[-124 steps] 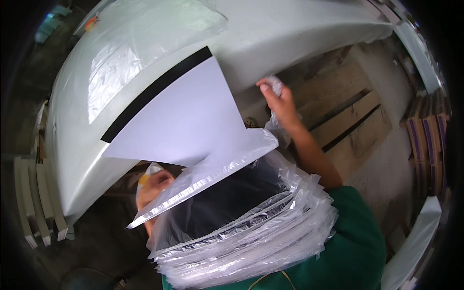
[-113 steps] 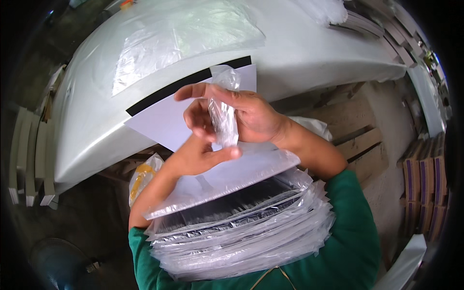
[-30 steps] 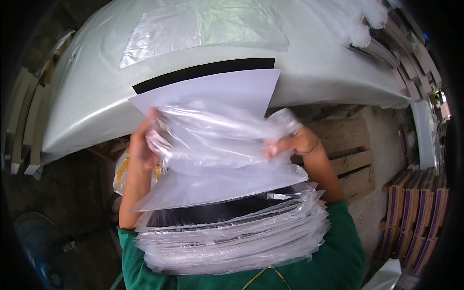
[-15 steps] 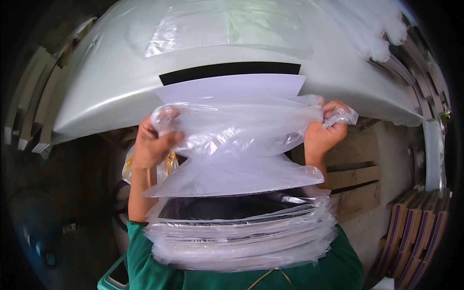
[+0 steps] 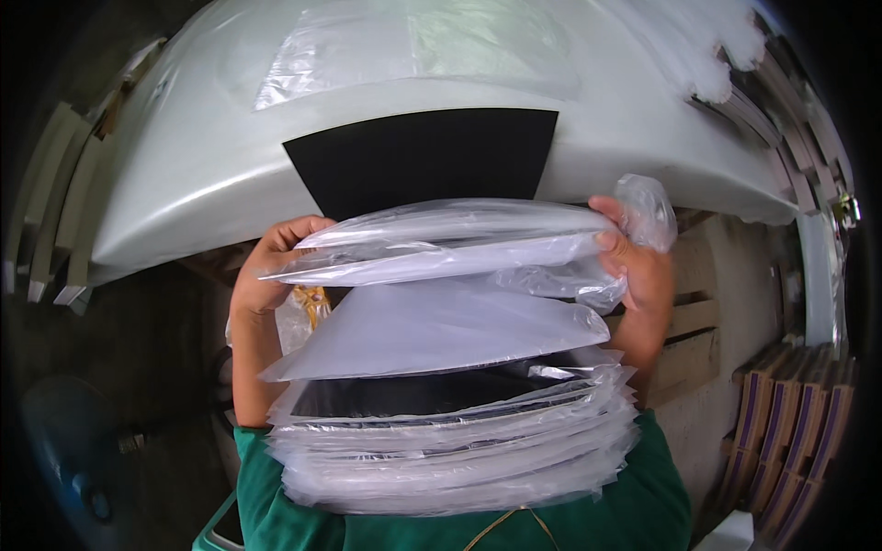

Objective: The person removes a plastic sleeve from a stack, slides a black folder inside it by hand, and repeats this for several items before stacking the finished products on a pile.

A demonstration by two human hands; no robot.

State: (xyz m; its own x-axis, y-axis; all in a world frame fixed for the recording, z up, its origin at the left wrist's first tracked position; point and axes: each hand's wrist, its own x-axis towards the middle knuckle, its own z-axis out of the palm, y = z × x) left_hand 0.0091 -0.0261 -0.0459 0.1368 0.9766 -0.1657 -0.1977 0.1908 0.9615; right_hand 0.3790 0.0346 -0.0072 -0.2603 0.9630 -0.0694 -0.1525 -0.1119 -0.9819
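My left hand (image 5: 265,268) grips the left end of a clear plastic bag (image 5: 450,219), fingers behind it. At the other end, my right hand (image 5: 640,262) is closed on the bag, with a crumpled part puffing out past its fingers. A white sheet (image 5: 441,262) shows in the bag along its near side. Just beyond, a black sheet (image 5: 418,158) lies on the covered table. Close to my body is a stack of bagged sheets (image 5: 459,468), with a bagged white sheet (image 5: 450,331) on top, tilted over a black one.
Clear plastic film (image 5: 413,50) lies flat farther back on the white-covered table (image 5: 202,161). Bundled boards (image 5: 55,197) stand at the left, more boards (image 5: 790,138) at the right. Strapped cardboard stacks (image 5: 781,441) and a wooden pallet (image 5: 689,358) are at lower right.
The white sheet that covered most of the black sheet is now in the bag, drawn nearer me. More of the black sheet shows. Both hands still hold the bag's ends.
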